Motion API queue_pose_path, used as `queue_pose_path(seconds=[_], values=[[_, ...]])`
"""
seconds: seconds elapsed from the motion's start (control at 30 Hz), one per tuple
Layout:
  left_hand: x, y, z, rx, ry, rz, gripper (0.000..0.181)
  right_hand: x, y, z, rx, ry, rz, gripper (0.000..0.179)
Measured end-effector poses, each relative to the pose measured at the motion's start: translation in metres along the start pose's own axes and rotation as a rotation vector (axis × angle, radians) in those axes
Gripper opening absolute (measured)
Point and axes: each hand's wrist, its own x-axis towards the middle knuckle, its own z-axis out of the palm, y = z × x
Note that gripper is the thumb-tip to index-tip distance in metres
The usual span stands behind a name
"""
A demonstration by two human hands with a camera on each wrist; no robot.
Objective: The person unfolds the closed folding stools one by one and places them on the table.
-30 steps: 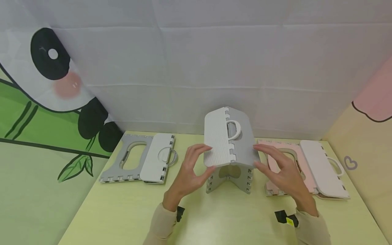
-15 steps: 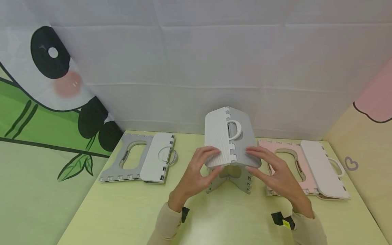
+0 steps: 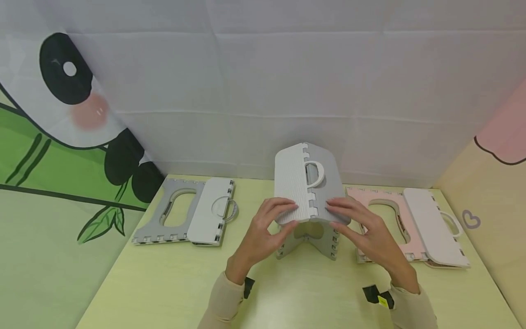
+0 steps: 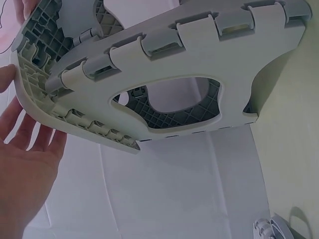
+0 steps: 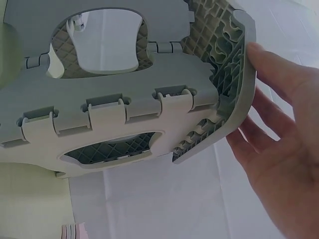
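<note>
A white and grey folding stool (image 3: 289,176) stands partly unfolded at the table's middle. Its two top panels slope down from a raised hinge line, and its legs spread in a V below. My left hand (image 3: 263,235) pinches the near edge of the white panel, thumb at the rim and fingers on top. On the grey panel's near edge, my right hand (image 3: 371,228) has a matching grip. The left wrist view gives the ribbed underside of the stool (image 4: 224,64), with the hand (image 4: 30,169) at its edge. The right wrist view shows the other hand (image 5: 284,159) likewise.
On the left lies a flattened grey and white folding stool (image 3: 209,212). A pink and white folding stool (image 3: 431,226) lies flat at the right, close to my right hand. A hanging cloth (image 3: 263,91) stands behind the pale yellow table (image 3: 164,283).
Both hands have moved inward, from the outer corners of the stool's top panels onto their near edges. The stool has barely moved, and its top is still peaked.
</note>
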Motion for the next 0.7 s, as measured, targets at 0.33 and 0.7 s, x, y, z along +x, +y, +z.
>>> queue_pose_path(seconds=[0.33,0.7], values=[[0.0003,-0.0012,0.0,-0.016,0.011,0.029,0.035,-0.0007,0.0044,0.0003,-0.055,0.015,-0.108,0.057],[-0.0012,-0.0011,0.0005,-0.009,0.027,0.009,0.035,0.0008,0.0033,0.0013,-0.07,0.023,-0.132,0.057]])
